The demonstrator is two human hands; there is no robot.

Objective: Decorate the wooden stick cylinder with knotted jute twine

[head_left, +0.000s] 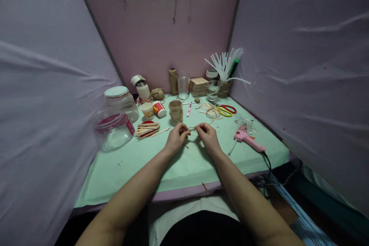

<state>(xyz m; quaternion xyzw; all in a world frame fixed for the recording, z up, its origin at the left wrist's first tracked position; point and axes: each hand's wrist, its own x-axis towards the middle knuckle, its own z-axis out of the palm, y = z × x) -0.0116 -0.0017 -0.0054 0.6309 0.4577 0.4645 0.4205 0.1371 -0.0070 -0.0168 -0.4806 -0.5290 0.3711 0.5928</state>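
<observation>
Near the middle of the table, a thin piece of brown twine (192, 128) stretches between my two hands. My left hand (179, 135) pinches its left part, and a short loose end hangs below the fingers. The right part is pinched in my right hand (206, 133), close to the left one. Just beyond my left hand stands a small brown cup (175, 112) with twine wrapped round it and a braided-looking rim. More twine (212, 111) lies loosely coiled behind my right hand, over some thin wooden sticks.
Wooden sticks (147, 130), paper cups (159, 109) and clear jars (115, 132) stand or lie at the left. A pink glue gun (249, 141) with a cord and scissors (226, 110) are at the right. Along the back are a twine ball (158, 93) and stacked wooden squares (198, 87).
</observation>
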